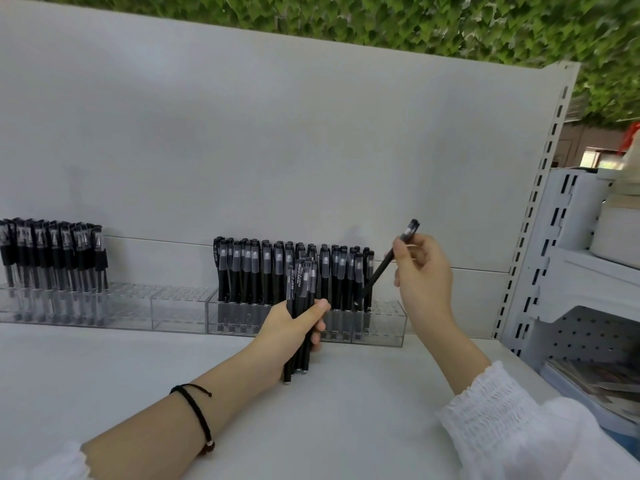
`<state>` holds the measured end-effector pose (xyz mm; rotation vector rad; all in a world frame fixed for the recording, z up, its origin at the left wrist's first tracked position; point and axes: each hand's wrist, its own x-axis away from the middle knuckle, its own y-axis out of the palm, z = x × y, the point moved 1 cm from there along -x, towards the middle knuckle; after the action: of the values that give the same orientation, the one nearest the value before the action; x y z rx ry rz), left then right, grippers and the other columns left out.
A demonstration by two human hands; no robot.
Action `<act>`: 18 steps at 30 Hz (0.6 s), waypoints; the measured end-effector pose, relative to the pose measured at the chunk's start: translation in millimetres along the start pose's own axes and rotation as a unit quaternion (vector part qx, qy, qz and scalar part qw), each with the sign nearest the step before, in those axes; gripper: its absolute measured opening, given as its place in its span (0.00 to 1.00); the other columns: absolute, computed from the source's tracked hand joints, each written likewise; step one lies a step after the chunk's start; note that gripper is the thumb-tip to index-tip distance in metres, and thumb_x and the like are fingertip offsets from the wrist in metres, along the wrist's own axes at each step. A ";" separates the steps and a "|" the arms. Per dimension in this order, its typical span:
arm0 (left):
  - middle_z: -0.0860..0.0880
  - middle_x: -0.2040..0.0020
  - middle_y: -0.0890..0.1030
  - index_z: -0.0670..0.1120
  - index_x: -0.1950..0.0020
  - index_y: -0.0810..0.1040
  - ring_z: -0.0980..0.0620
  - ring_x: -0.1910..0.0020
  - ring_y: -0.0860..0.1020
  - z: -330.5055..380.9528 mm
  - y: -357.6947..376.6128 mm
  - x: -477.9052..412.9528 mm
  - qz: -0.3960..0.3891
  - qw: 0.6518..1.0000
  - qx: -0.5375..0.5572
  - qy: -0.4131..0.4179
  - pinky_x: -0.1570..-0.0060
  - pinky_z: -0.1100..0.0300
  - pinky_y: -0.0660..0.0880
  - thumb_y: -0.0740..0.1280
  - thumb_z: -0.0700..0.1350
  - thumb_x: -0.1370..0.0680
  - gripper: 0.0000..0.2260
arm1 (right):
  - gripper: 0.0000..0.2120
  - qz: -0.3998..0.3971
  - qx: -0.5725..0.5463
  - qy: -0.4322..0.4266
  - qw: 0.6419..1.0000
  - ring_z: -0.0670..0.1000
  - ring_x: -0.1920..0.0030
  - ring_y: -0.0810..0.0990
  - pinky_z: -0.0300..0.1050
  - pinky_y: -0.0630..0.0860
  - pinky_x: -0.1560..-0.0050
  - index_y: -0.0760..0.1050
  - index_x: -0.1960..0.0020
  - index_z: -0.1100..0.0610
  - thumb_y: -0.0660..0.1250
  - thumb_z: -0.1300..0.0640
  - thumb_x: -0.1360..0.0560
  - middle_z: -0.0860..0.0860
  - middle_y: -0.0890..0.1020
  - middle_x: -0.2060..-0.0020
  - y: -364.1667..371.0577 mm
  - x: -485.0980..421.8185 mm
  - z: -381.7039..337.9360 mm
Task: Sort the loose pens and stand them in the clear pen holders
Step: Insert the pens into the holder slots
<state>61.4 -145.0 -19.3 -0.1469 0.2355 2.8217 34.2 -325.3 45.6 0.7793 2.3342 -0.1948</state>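
Closest in, a white gathered sleeve (502,410) covers the right forearm, and a black cord bracelet (195,414) circles the left wrist. Both arms reach out over the plain white shelf surface (138,375).

The left hand (294,327) is wrapped tight round a bundle of black capped pens (300,299), caps up, tips down at the shelf surface; whether they touch it, I can't tell. That bundle stands right in front of the middle holder and blocks part of its row.

To the right, the right hand (424,275) pinches a single black pen (384,268) near its cap end. The pen is tilted, cap up and right, tip down over the right end of the clear plastic pen holder (381,327), just beside the last standing pens.

Off to the right edge sits a white perforated metal rack (588,334) with a stack of printed papers (595,379) low inside it.

That clear holder carries a dense row of black pens with clear caps (263,271), upright. Further left, a second clear pen holder (138,306) has a cluster of black-gripped pens (52,254) at its left end.

Behind it all rises a white back panel (277,133), a slotted white upright (540,188) at its right edge, and a green leafy wall (415,19) above.
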 end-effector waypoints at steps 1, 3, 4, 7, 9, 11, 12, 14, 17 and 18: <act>0.51 0.70 0.75 0.39 0.47 0.80 0.54 0.73 0.71 -0.1 0.3 0.1 -0.006 1.000 -0.011 0.002 0.69 0.61 0.74 0.66 0.46 0.21 0.11 | 0.06 0.015 0.019 -0.020 1.000 0.49 0.66 0.74 0.46 0.75 0.64 0.73 0.54 0.46 0.64 0.56 0.20 0.48 0.81 0.59 -2.7 -2.3 0.8; 0.52 0.70 0.74 0.41 0.45 0.78 0.55 0.73 0.70 0.0 1.1 0.7 -0.022 0.999 -0.023 0.006 0.70 0.61 0.73 0.65 0.47 0.20 0.10 | 0.05 0.023 0.063 -0.051 0.996 0.51 0.63 0.76 0.53 0.77 0.58 0.72 0.52 0.45 0.64 0.54 0.21 0.48 0.81 0.58 -6.0 -4.5 2.5; 0.51 0.70 0.74 0.41 0.45 0.76 0.54 0.73 0.70 0.6 1.6 1.4 -0.031 0.999 -0.029 0.009 0.69 0.61 0.72 0.65 0.47 0.20 0.10 | 0.03 0.021 0.076 -0.056 0.995 0.52 0.62 0.77 0.55 0.78 0.57 0.73 0.51 0.46 0.64 0.54 0.21 0.47 0.81 0.58 -6.5 -4.8 3.7; 0.50 0.67 0.78 0.40 0.42 0.70 0.53 0.72 0.71 1.3 -0.1 2.1 -0.033 0.997 -0.065 0.016 0.67 0.60 0.73 0.65 0.48 0.20 0.13 | 0.02 0.006 0.103 -0.050 0.993 0.51 0.62 0.77 0.57 0.79 0.57 0.74 0.49 0.50 0.64 0.54 0.21 0.47 0.81 0.58 -5.7 -4.4 8.9; 0.50 0.66 0.80 0.37 0.36 0.67 0.53 0.71 0.73 1.6 -0.7 2.8 -0.033 0.996 -0.080 0.015 0.66 0.60 0.74 0.66 0.49 0.20 0.20 | 0.02 -0.012 0.126 -0.045 0.991 0.51 0.62 0.77 0.56 0.78 0.57 0.74 0.49 0.50 0.65 0.54 0.21 0.47 0.81 0.59 -4.6 -3.4 12.6; 0.51 0.67 0.81 0.36 0.39 0.69 0.53 0.71 0.73 1.6 -0.5 3.2 -0.034 0.996 -0.084 0.016 0.67 0.61 0.74 0.66 0.49 0.20 0.18 | 0.02 -0.028 0.151 -0.044 0.987 0.50 0.61 0.78 0.51 0.76 0.57 0.74 0.49 0.50 0.65 0.54 0.21 0.46 0.81 0.59 -4.0 -3.0 15.2; 0.52 0.69 0.80 0.37 0.43 0.71 0.53 0.72 0.73 1.2 -0.4 3.2 -0.033 0.996 -0.082 0.015 0.67 0.61 0.74 0.66 0.48 0.20 0.15 | 0.02 -0.036 0.167 -0.044 0.984 0.50 0.60 0.78 0.48 0.75 0.57 0.74 0.49 0.51 0.65 0.53 0.21 0.46 0.81 0.59 -3.6 -2.7 16.1; 0.52 0.70 0.80 0.38 0.47 0.73 0.53 0.72 0.73 1.7 0.2 3.6 -0.030 0.997 -0.070 0.012 0.68 0.61 0.74 0.66 0.48 0.20 0.12 | 0.04 -0.055 0.198 -0.037 0.978 0.47 0.60 0.78 0.45 0.73 0.58 0.75 0.48 0.51 0.65 0.52 0.21 0.46 0.81 0.59 -2.6 -1.9 18.5; 0.50 0.66 0.81 0.40 0.49 0.75 0.54 0.70 0.75 2.6 0.7 3.7 -0.022 0.999 -0.032 0.007 0.67 0.61 0.75 0.67 0.46 0.21 0.09 | 0.05 -0.086 0.238 -0.013 0.967 0.46 0.62 0.76 0.47 0.74 0.58 0.75 0.52 0.51 0.67 0.50 0.22 0.46 0.81 0.61 -1.9 -1.8 24.1; 0.49 0.65 0.82 0.40 0.49 0.76 0.53 0.70 0.77 3.1 0.8 4.1 -0.020 1.000 -0.016 0.002 0.66 0.60 0.76 0.67 0.45 0.21 0.08 | 0.05 -0.090 0.236 -0.005 0.967 0.46 0.62 0.76 0.48 0.76 0.57 0.75 0.54 0.50 0.68 0.49 0.23 0.46 0.81 0.62 -2.3 -2.2 25.2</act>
<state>57.0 -144.0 -16.6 -0.1620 0.1867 2.7859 47.9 -336.5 27.4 0.7779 2.3758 -0.8576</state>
